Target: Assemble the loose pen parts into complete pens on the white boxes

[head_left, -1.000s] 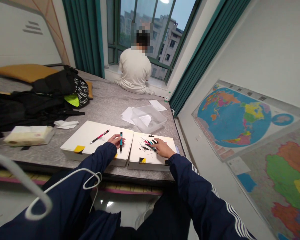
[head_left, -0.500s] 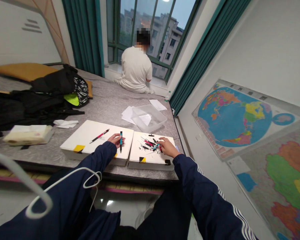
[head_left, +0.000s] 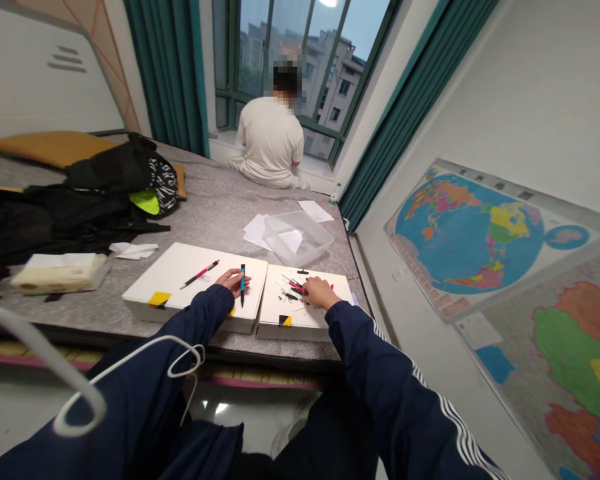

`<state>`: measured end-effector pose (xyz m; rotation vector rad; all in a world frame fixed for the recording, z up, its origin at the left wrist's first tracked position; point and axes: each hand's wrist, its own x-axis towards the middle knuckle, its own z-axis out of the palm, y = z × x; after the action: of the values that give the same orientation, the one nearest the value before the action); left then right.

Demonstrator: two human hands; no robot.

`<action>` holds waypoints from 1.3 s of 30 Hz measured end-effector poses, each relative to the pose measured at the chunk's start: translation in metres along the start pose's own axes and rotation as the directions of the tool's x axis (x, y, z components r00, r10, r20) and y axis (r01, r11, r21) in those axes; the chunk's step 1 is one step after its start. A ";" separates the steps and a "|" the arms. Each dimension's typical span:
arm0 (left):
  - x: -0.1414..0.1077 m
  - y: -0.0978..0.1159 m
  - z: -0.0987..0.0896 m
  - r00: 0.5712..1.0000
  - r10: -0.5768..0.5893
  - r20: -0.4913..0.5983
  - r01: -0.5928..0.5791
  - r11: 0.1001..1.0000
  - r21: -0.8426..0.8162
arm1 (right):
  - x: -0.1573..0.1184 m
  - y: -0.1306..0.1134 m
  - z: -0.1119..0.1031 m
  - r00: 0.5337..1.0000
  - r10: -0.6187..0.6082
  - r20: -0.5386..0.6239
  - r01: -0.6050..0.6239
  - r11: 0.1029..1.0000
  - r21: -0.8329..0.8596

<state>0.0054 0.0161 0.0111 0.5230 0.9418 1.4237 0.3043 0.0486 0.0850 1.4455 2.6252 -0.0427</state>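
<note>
Fingers of my left hand [head_left: 234, 283] grasp one teal-and-black pen [head_left: 243, 287] above the left box [head_left: 155, 270], long axis near-to-far, narrow end towards me. Leftward, one red-and-black pen [head_left: 199, 275] slants, tip near-left. My right hand [head_left: 320, 293] bends over pen parts [head_left: 291, 287], too jumbled to count, on one right box [head_left: 270, 317]; its grip I cannot tell.

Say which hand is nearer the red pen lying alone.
Left. The left hand is beside the red pen, over the same box; the right hand is over the other box.
</note>
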 end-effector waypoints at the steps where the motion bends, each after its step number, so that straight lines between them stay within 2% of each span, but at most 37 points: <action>1: 0.000 0.000 0.000 1.000 -0.002 0.001 0.002 1.000 0.001 | 0.000 0.000 0.000 1.000 0.005 -0.003 -0.005 1.000 -0.005; 4: 0.003 -0.001 -0.001 1.000 -0.020 0.004 0.020 1.000 -0.005 | -0.001 0.001 0.001 1.000 0.022 -0.022 -0.022 1.000 -0.011; 8: 0.005 0.000 0.000 0.998 -0.051 -0.039 0.050 0.999 -0.012 | -0.003 0.001 0.003 0.999 0.037 0.027 -0.037 0.999 -0.015; 12: 0.002 0.001 0.002 1.000 -0.029 -0.012 0.029 0.999 -0.015 | -0.002 0.001 0.005 0.999 0.022 0.032 -0.021 1.000 -0.023; 18: 0.000 0.003 0.004 0.999 -0.025 -0.033 0.026 1.000 0.009 | -0.003 0.007 0.010 0.995 -0.038 -0.090 0.044 0.997 0.057; 21: 0.003 0.002 0.002 0.999 -0.022 -0.030 0.022 0.999 0.027 | -0.003 0.007 0.010 0.980 0.003 -0.198 0.050 0.963 0.265; 23: 0.005 0.001 0.001 1.000 -0.008 -0.020 0.008 0.999 0.037 | -0.004 0.001 0.012 0.959 0.076 -0.272 0.071 0.868 0.492; 24: 0.006 0.000 0.000 1.000 -0.002 -0.015 0.002 0.999 0.043 | -0.004 -0.004 0.013 0.949 0.119 -0.292 0.091 0.782 0.616; 25: 0.007 -0.002 0.000 1.000 0.003 -0.010 -0.003 0.999 0.051 | -0.005 -0.011 0.015 0.943 0.161 -0.292 0.114 0.668 0.735; 27: 0.010 -0.005 -0.001 1.000 0.013 0.002 -0.013 0.998 0.064 | -0.008 -0.028 0.022 0.946 0.227 -0.233 0.137 0.372 0.918; 29: 0.012 -0.010 -0.002 0.999 0.033 0.019 -0.035 0.996 0.082 | -0.009 -0.048 0.033 0.948 0.280 -0.149 0.131 0.084 0.988; 31: 0.013 -0.014 -0.003 0.997 0.066 0.039 -0.071 0.988 0.137 | -0.009 -0.067 0.045 0.934 0.345 -0.097 0.136 -0.090 0.987; 32: 0.013 -0.017 -0.003 0.995 0.085 0.050 -0.093 0.978 0.184 | -0.007 -0.076 0.051 0.922 0.378 -0.086 0.145 -0.131 0.981; 34: 0.012 -0.020 -0.003 0.990 0.108 0.086 -0.130 0.944 0.302 | -0.001 -0.091 0.062 0.892 0.440 -0.103 0.175 -0.127 0.976; 39: 0.006 -0.028 0.000 0.970 0.080 0.231 -0.196 0.821 0.537 | 0.014 -0.107 0.077 0.795 0.541 -0.274 0.272 0.087 0.958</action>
<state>0.0212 0.0183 -0.0132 1.1730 1.1755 1.1794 0.2150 -0.0045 0.0020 2.3482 2.7926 -2.2293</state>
